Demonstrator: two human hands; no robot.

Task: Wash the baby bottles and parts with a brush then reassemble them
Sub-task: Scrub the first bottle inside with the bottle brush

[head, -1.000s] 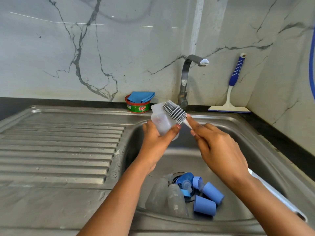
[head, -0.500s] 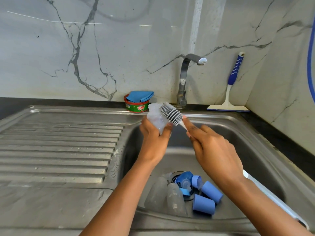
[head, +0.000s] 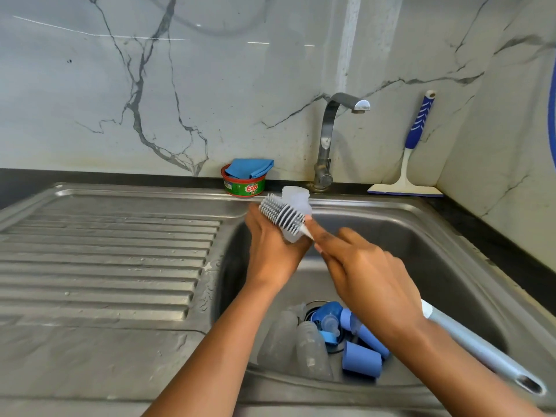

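My left hand (head: 272, 254) grips a clear baby bottle (head: 296, 200) above the sink basin, its open neck pointing up and away. My right hand (head: 365, 275) holds a long bottle brush; the grey bristle head (head: 279, 213) lies across the outside of the bottle and the pale handle (head: 481, 353) runs back under my wrist. At the bottom of the basin lie two more clear bottles (head: 301, 344), blue caps (head: 361, 359) and a blue collar with a clear teat (head: 328, 319).
A steel sink (head: 436, 224) with a ribbed drainboard (head: 105, 254) on the left. The tap (head: 328, 139) rises at the back, its spout dry. A green soap tub with a blue cloth (head: 246, 179) stands beside it, and a blue-handled squeegee (head: 412, 164) leans in the right corner.
The brush head has slid left across the bottle, from its right side to its left front. My left hand has turned the bottle more upright. My right hand followed to the left.
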